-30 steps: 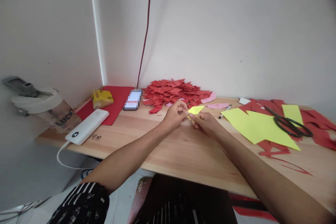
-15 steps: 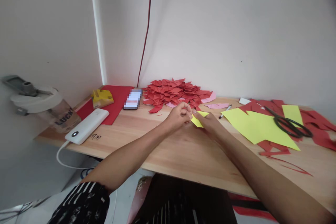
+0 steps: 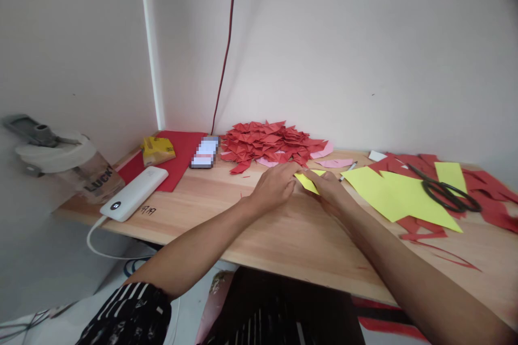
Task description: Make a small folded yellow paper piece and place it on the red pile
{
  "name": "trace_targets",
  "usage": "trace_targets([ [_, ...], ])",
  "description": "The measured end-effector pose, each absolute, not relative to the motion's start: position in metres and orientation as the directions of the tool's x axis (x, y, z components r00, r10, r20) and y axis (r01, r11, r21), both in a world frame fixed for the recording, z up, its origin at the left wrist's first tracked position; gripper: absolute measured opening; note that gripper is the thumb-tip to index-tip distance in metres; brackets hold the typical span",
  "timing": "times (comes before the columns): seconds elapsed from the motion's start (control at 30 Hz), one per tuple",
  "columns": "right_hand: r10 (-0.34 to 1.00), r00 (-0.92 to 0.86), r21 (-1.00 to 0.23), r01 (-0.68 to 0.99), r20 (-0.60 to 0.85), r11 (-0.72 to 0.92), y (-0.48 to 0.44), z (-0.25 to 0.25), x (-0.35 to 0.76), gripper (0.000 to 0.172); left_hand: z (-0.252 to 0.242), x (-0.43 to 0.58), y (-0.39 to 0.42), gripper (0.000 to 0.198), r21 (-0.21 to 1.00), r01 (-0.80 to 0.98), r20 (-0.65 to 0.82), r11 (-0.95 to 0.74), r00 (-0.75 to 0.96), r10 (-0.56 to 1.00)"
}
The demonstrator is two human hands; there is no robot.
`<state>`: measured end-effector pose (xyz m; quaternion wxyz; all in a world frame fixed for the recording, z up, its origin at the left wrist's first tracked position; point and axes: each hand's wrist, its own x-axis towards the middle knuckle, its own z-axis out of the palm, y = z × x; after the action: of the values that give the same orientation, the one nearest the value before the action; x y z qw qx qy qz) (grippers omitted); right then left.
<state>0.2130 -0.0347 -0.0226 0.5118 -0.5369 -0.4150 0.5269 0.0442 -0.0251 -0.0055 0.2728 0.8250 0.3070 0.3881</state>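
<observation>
Evidently, a small yellow paper piece [image 3: 309, 183] is pinched by the right hand [image 3: 329, 186] just below and right of the frame's centre, over the counter [image 3: 279, 240]; its left edge is met by the left hand [image 3: 275, 185], whose grip cannot be told. Any crease is probably best pressed with the edges aligned.

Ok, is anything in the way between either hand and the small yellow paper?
Nothing visible: the right hand holds the small yellow paper, and the left hand is at its left edge, though contact there is unclear. The red paper pile lies beyond the hands, not in between.
</observation>
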Motion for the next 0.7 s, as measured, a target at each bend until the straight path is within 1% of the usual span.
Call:
trace_targets([
  [0.03,0.986,0.093,-0.988,-0.087,-0.139,-0.131,-0.035,-0.022,0.213,0.038,-0.006,0.044,-0.026,0.024,0.631,0.338,0.498,-0.698,0.514,0.698],
  [0.1,0.993,0.053,-0.993,-0.05,-0.105,-0.103,-0.037,-0.019,0.212,0.042,-0.006,0.043,-0.026,0.017,0.561,0.386,0.529,-0.732,0.513,0.676],
  [0.17,0.998,-0.007,-0.997,-0.03,-0.064,-0.064,-0.038,-0.017,0.211,0.048,-0.006,0.042,-0.025,0.019,0.542,0.407,0.547,-0.735,0.493,0.676],
  [0.2,0.998,-0.027,-0.998,-0.038,-0.055,-0.056,-0.038,-0.016,0.211,0.05,-0.005,0.042,-0.025,0.02,0.559,0.403,0.551,-0.725,0.472,0.688],
  [0.23,0.998,-0.041,-0.997,-0.055,-0.054,-0.056,-0.037,-0.016,0.211,0.052,-0.005,0.042,-0.024,0.02,0.599,0.386,0.545,-0.701,0.445,0.711],
  [0.3,0.997,-0.045,-0.993,-0.095,-0.064,-0.068,-0.035,-0.017,0.212,0.055,-0.003,0.043,-0.022,0.015,0.74,0.317,0.48,-0.593,0.368,0.796],
  [0.37,0.998,-0.029,-0.995,-0.088,-0.048,-0.05,-0.033,-0.019,0.214,0.055,-0.001,0.043,-0.019,0.011,0.894,0.194,0.338,-0.403,0.298,0.893],
  [0.4,1.0,-0.009,-0.998,-0.057,-0.02,-0.02,-0.033,-0.02,0.214,0.053,0.0,0.044,-0.018,0.011,0.946,0.118,0.26,-0.303,0.284,0.923],
  [0.47,0.995,0.053,-0.994,0.073,0.085,0.081,-0.034,-0.021,0.215,0.047,0.001,0.044,-0.016,0.013,0.989,-0.031,0.147,-0.144,0.293,0.945],
  [0.53,0.965,0.103,-0.943,0.26,0.243,0.209,-0.037,-0.02,0.216,0.039,0.001,0.043,-0.015,0.015,0.989,-0.143,0.09,-0.045,0.331,0.939],
  [0.57,0.938,0.12,-0.9,0.344,0.325,0.268,-0.038,-0.019,0.216,0.035,0.0,0.043,-0.014,0.016,0.983,-0.181,0.068,-0.005,0.346,0.936],
  [0.63,0.872,0.131,-0.808,0.459,0.472,0.369,-0.04,-0.016,0.217,0.028,0.0,0.042,-0.014,0.017,0.971,-0.233,0.028,0.062,0.362,0.932],
  [0.7,0.794,0.089,-0.701,0.537,0.601,0.47,-0.042,-0.013,0.216,0.03,0.0,0.041,-0.014,0.018,0.958,-0.263,-0.008,0.116,0.378,0.926],
])
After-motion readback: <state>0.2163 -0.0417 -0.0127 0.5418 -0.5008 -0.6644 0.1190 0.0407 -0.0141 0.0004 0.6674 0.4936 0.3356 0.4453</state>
